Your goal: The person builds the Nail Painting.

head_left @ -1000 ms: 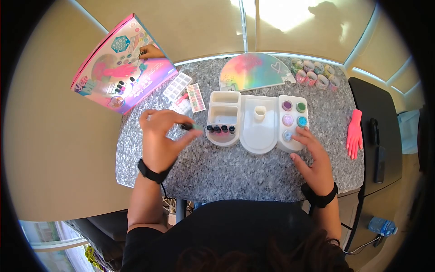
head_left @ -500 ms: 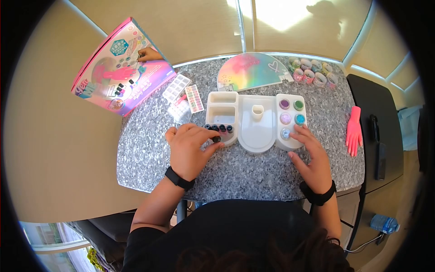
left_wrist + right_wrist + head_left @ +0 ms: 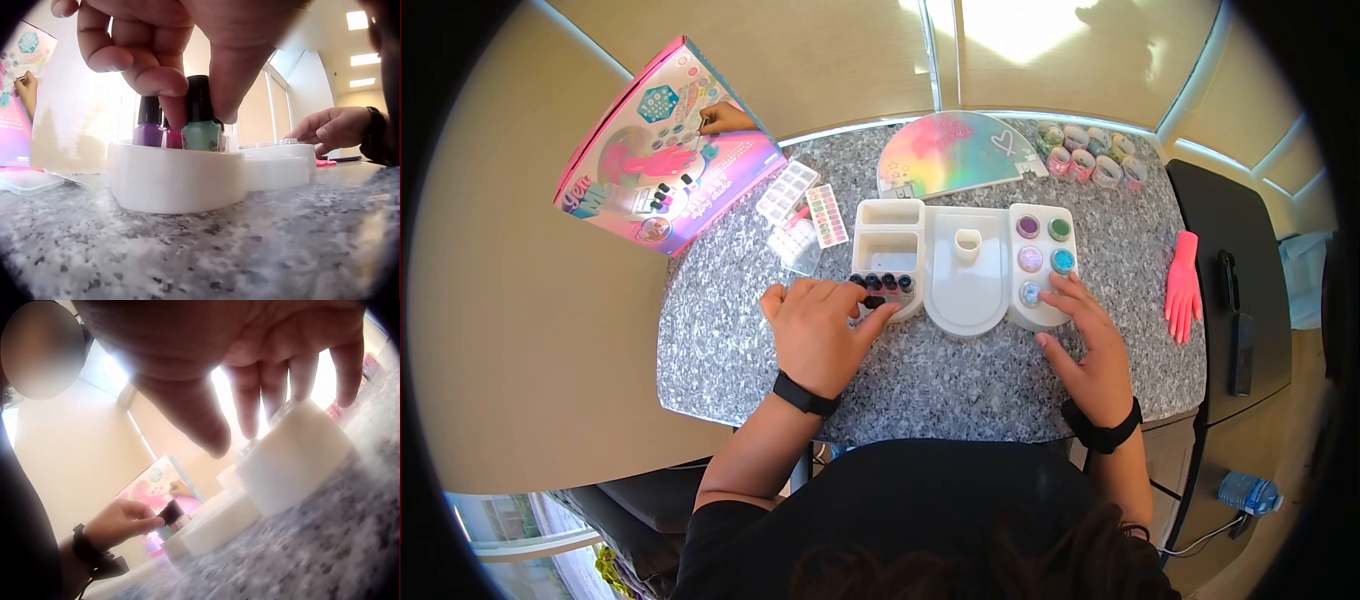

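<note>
My left hand pinches the black cap of a mint-green nail polish bottle between thumb and fingers. The bottle stands at the front left of a white three-part tray, its lower end hidden behind the rim in the left wrist view. Behind it is a row of black-capped bottles, among them a purple bottle. My right hand rests with relaxed, spread fingers at the tray's right section, beside several glitter pots. A short white post rises from the middle section.
A colourful box stands at the back left, near a clear compartment case and a sticker sheet. A rainbow half-round board lies behind the tray. Small tubs sit back right; a pink model hand lies right.
My left hand has moved right with the nail polish bottle, from beside the tray to its front left section, and has lowered it there. My right hand has stayed at the tray's right section.
</note>
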A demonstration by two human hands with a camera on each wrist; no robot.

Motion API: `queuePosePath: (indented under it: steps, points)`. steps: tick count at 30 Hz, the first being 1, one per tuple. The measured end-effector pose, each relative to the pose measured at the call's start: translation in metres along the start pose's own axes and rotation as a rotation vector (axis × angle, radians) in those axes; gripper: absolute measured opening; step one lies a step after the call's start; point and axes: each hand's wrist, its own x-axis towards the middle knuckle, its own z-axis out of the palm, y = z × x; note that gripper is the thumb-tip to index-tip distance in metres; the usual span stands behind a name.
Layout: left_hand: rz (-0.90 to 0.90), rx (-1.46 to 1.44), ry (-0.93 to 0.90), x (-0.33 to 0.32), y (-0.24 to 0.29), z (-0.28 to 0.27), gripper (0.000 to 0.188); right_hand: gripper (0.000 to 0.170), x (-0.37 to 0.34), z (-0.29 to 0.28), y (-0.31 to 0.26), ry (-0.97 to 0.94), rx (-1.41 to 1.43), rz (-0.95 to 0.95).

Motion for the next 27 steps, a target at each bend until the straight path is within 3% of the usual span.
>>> queuePosePath:
  steps: [17, 27]
  points:
    - [-0.048, 0.027, -0.01, -0.002, 0.01, -0.006, 0.037, 0.056, 0.0, -0.003, 0.003, -0.03, -0.001, -0.019]
    - [-0.092, -0.016, -0.109, -0.021, 0.004, 0.0, 0.028, 0.063, 0.019, -0.018, 0.012, -0.155, -0.13, -0.132]
